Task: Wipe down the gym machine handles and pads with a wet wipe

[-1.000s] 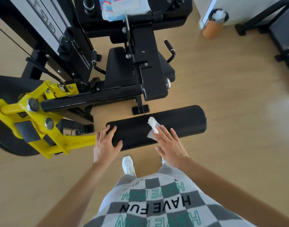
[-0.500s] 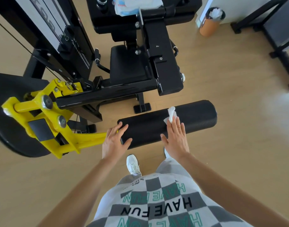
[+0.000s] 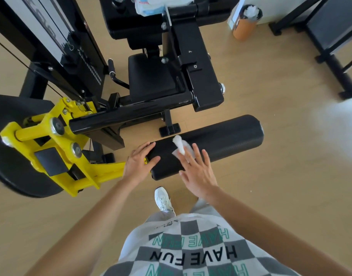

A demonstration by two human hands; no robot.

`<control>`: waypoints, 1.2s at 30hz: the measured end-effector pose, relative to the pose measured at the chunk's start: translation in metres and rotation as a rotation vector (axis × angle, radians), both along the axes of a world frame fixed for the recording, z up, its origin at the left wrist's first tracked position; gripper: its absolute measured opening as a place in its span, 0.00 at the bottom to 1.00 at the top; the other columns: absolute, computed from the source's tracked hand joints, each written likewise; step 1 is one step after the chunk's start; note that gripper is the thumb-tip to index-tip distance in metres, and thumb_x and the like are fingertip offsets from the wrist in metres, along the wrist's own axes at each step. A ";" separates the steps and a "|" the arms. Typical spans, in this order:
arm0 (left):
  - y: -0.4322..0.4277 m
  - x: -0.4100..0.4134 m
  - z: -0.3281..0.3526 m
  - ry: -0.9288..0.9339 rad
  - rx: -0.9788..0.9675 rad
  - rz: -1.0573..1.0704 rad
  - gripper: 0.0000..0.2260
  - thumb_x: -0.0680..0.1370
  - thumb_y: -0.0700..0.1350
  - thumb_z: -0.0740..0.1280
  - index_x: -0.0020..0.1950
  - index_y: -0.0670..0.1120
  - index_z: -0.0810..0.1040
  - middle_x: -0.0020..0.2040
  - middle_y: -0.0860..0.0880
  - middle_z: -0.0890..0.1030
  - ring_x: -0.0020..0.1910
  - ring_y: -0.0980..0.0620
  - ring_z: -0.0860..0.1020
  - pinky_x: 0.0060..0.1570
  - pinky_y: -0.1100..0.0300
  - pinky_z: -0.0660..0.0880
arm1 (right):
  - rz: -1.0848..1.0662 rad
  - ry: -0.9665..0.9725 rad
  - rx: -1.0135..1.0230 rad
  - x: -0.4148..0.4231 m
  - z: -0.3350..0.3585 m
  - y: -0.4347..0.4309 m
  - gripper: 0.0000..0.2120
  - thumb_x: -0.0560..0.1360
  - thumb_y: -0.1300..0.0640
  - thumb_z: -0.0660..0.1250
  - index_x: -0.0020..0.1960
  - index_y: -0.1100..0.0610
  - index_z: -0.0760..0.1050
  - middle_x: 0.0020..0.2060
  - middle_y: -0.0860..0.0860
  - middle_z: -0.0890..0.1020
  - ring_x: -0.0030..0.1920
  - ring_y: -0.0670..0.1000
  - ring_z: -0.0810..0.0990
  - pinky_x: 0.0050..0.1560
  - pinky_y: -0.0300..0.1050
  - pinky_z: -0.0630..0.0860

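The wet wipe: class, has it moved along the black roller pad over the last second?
Yes. The wet wipe, under the right hand, has slid along the roller pad toward the left hand and the yellow arm.

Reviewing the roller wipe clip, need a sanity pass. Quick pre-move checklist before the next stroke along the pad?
1. Wet wipe under the right hand and on the roller pad: ok, fingers flat over it.
2. Left hand bracing the pad's left end beside the yellow arm: ok.
3. Pad surface to the right of the wipe free of obstacles: ok, bare black surface to the end.
4. Wipe spread flat: not ok, its far end is bunched up.
5. Wipe wet enough: cannot tell.
6. Underside of the pad wiped: cannot tell, hidden.
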State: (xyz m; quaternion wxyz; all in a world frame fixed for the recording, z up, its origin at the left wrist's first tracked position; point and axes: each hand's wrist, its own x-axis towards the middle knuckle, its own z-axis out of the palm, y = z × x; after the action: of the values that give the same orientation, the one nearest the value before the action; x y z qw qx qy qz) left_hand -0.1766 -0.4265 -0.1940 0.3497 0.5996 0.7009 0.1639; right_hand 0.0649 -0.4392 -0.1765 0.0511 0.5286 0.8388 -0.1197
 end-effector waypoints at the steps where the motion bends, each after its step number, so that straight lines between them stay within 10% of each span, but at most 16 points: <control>1: -0.003 0.001 -0.001 -0.003 0.012 0.005 0.26 0.80 0.55 0.69 0.78 0.56 0.70 0.78 0.56 0.68 0.74 0.49 0.68 0.71 0.48 0.69 | -0.045 -0.023 0.007 0.010 0.001 0.006 0.31 0.82 0.46 0.59 0.82 0.51 0.54 0.82 0.53 0.56 0.82 0.63 0.48 0.80 0.66 0.49; 15: -0.043 0.027 0.009 0.105 0.467 0.102 0.19 0.76 0.37 0.74 0.66 0.44 0.81 0.66 0.47 0.80 0.63 0.45 0.76 0.58 0.49 0.78 | 0.113 0.073 -0.098 -0.024 0.007 0.013 0.34 0.81 0.43 0.62 0.82 0.45 0.52 0.82 0.51 0.54 0.80 0.64 0.53 0.77 0.67 0.54; 24: -0.024 0.062 0.007 0.072 0.532 -0.132 0.16 0.81 0.36 0.67 0.68 0.44 0.79 0.71 0.44 0.76 0.69 0.43 0.75 0.63 0.48 0.77 | 0.052 0.394 0.055 0.025 0.006 0.027 0.20 0.77 0.57 0.66 0.68 0.48 0.79 0.74 0.53 0.72 0.73 0.59 0.68 0.70 0.62 0.69; 29: -0.011 0.070 -0.001 0.298 0.485 -0.321 0.22 0.78 0.39 0.71 0.72 0.49 0.76 0.75 0.47 0.73 0.74 0.45 0.72 0.70 0.47 0.73 | -0.149 0.135 0.048 0.056 0.003 0.057 0.26 0.80 0.48 0.67 0.76 0.52 0.69 0.78 0.56 0.66 0.78 0.62 0.61 0.73 0.64 0.63; 36: -0.013 0.040 -0.009 0.441 0.438 0.000 0.14 0.84 0.44 0.64 0.67 0.42 0.80 0.65 0.43 0.81 0.65 0.42 0.79 0.65 0.46 0.74 | -0.248 -0.011 -0.039 0.081 0.001 0.078 0.35 0.80 0.34 0.59 0.81 0.49 0.58 0.82 0.54 0.57 0.81 0.61 0.50 0.78 0.64 0.49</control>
State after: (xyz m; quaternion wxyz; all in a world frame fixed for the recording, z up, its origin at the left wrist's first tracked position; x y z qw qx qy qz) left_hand -0.1370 -0.4394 -0.2027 0.0518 0.6818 0.7078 0.1771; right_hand 0.1463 -0.3611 -0.1755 0.0508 0.6280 0.7641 -0.1383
